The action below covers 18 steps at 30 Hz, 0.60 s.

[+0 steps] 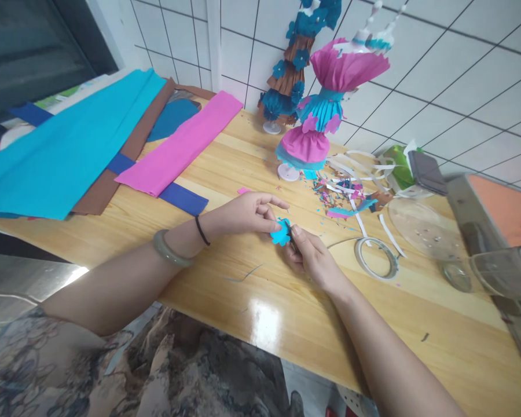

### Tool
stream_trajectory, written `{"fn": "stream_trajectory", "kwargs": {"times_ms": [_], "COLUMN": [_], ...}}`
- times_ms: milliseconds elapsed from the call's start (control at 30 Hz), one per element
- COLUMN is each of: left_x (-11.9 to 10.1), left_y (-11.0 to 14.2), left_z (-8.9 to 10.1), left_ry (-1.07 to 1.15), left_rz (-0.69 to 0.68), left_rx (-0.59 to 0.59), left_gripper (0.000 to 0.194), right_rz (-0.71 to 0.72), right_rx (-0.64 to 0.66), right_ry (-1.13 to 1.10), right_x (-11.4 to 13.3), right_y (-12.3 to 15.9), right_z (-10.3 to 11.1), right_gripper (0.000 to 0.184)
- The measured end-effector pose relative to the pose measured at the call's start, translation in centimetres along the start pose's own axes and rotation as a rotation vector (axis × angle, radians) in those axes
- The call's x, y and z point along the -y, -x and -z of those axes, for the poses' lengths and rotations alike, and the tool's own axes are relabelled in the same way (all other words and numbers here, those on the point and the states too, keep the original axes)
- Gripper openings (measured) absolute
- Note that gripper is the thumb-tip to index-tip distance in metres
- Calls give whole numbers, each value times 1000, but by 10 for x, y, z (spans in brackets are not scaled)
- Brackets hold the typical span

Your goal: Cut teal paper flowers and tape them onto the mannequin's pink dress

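Observation:
A small light-blue paper flower (280,233) is held just above the wooden table, between my two hands. My left hand (256,213) pinches its left edge with thumb and a bent finger, while the index finger stretches out over it. Closed at the flower's right edge is my right hand (307,252). Something thin and dark shows between its thumb and fingers, mostly hidden, so its kind cannot be told. A scrap of pink paper (244,190) lies behind my left hand.
Folded blue crepe paper (87,139) and a pink strip (186,145) lie left. At the back stand a pink-and-blue paper figure (306,145) and a brown-and-teal one (286,81). Paper scraps (341,194), a tape roll (377,259), a phone (428,172) and a glass jar (499,269) are right.

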<state>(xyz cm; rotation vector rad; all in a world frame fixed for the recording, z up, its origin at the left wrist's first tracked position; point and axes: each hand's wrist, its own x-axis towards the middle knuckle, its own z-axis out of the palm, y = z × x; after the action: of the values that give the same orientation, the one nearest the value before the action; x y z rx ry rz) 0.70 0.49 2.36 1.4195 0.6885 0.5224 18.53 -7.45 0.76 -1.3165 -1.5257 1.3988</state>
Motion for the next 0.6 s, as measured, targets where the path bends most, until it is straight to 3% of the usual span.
{"fn": "stream_trajectory", "kwargs": {"times_ms": [600], "left_x": [0], "left_y": [0], "left_z": [0], "left_ry": [29], "left_rz": [-5], "left_rx": [12], "left_gripper": [49], "right_rz": [12], "right_rx": [2], "right_ry": [-49], "right_x": [-4], "right_y": [-1], "right_z": [-1], "right_gripper": [48]}}
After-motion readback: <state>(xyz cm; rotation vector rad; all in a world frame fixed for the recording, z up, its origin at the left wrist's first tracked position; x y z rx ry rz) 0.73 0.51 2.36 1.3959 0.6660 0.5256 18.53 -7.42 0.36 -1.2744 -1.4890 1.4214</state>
